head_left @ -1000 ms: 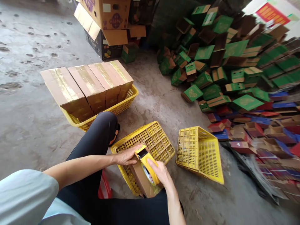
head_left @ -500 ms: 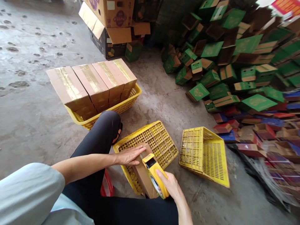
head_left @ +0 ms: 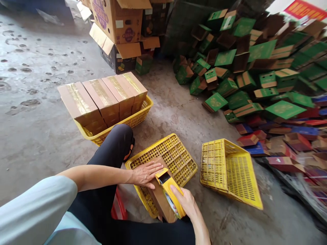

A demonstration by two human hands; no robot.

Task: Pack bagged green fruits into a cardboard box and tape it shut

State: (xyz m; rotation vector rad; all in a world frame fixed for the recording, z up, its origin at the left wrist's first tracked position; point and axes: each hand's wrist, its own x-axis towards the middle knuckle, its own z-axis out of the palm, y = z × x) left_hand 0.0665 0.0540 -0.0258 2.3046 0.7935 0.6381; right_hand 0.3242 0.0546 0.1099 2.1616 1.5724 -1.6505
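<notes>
Flat on a brown cardboard box (head_left: 161, 204) lies my left hand (head_left: 146, 174), its fingers stretched out and pressing the top. My right hand (head_left: 186, 201) grips a yellow tape dispenser (head_left: 171, 190) with a roll of tape in it. The dispenser's front end rests on the box just beside my left fingertips. Under the box is an upturned yellow plastic crate (head_left: 178, 153), its perforated base facing up. The box's near end is close to my right leg, and part of its top is hidden by my hand and the dispenser.
A yellow basket (head_left: 88, 134) at left holds several taped cartons (head_left: 98, 93). Another yellow crate (head_left: 214, 166) lies tipped on its side at right. Large cartons (head_left: 122, 30) are stacked behind. Green boxes (head_left: 227, 85) and red and blue ones form a heap at right.
The camera view has shifted slightly, so the surroundings appear a little lower. My left hand and the tape dispenser stay at nearly the same place on the box.
</notes>
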